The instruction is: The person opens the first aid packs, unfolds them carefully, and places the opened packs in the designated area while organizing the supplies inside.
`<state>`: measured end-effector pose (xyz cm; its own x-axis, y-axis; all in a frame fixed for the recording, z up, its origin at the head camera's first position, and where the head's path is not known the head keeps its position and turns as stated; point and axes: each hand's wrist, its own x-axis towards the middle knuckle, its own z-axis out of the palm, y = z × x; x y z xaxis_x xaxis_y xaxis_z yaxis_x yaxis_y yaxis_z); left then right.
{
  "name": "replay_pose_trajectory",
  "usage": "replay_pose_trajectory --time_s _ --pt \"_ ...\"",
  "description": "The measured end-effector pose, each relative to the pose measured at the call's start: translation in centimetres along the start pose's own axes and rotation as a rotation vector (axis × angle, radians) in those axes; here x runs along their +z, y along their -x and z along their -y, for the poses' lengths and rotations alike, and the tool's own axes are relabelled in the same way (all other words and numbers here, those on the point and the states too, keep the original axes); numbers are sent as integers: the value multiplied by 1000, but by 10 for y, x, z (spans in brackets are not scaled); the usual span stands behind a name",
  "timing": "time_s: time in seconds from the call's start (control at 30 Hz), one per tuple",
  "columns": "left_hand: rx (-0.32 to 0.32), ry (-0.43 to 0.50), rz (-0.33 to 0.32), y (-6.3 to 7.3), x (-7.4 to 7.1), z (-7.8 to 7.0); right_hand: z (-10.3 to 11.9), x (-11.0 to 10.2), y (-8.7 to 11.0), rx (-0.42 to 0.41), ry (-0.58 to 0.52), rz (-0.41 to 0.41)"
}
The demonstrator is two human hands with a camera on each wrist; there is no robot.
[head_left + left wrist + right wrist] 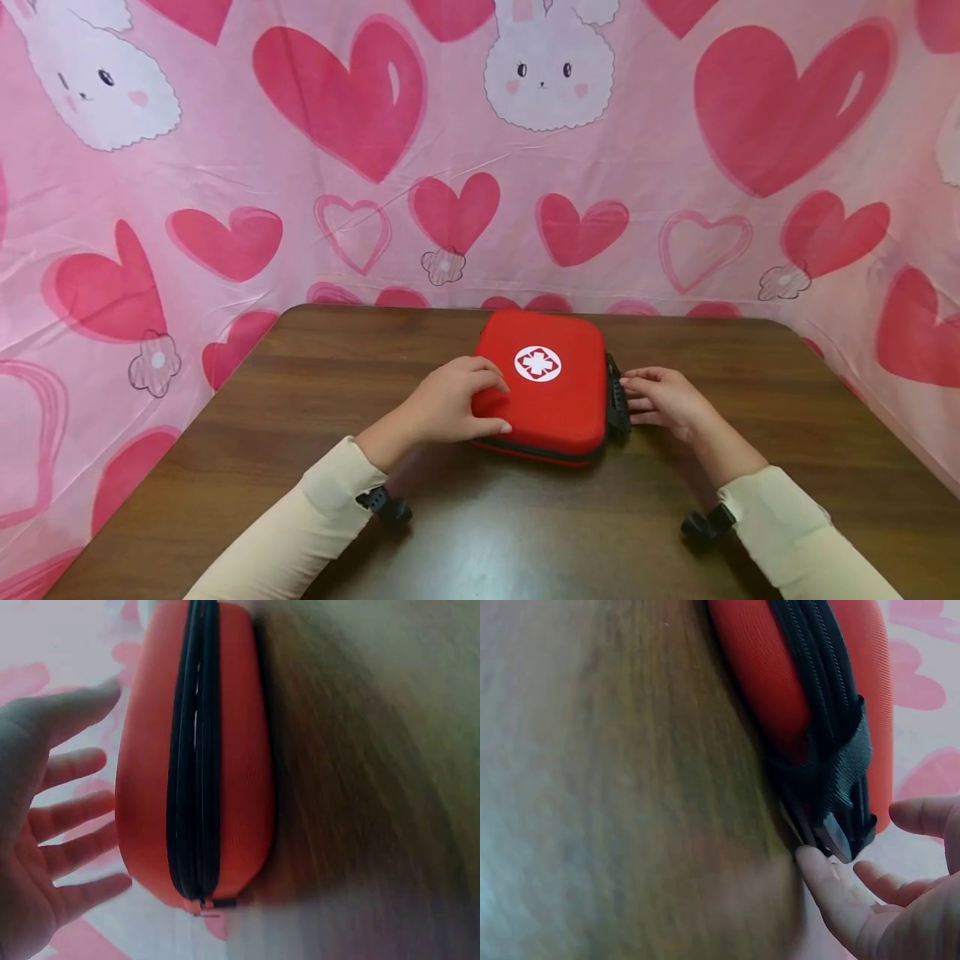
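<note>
A red zippered first-aid case (555, 408) with a white cross emblem lies flat on the table. Over its left edge is my left hand (453, 400), fingers spread and thumb toward the near corner. The left wrist view shows those fingers (79, 814) apart beside the case's red shell, with the black zipper (196, 750) running along the side. At the opposite side, my right hand (667, 402) reaches to the black handle (617, 396). In the right wrist view one fingertip is right at the end of the handle strap (844, 776), the thumb and other fingers loosely extended around it.
The brown wooden table (360, 367) extends on both sides of the case. Behind it hangs a pink cloth (465, 142) printed with hearts and rabbits. Each wrist carries a black strapped camera, one (390, 507) on the left and one (705, 525) on the right.
</note>
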<state>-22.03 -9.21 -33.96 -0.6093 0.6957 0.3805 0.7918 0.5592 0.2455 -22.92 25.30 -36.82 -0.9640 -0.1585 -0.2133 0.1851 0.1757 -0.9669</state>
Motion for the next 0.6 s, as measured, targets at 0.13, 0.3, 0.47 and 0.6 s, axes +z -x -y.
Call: replay_pose_trajectory --time_s 0.13,0.3,0.47,0.6 --pt "81 -131 106 -3 4 -7 -3 3 -1 4 -12 -11" --pt "112 -274 194 -5 7 -12 -6 3 -1 -10 -55 -7" --pt "120 -355 221 -6 6 -17 -3 -2 1 -31 -96 0" --pt "125 -380 236 -8 3 -18 -1 -5 2 -41 -104 10"
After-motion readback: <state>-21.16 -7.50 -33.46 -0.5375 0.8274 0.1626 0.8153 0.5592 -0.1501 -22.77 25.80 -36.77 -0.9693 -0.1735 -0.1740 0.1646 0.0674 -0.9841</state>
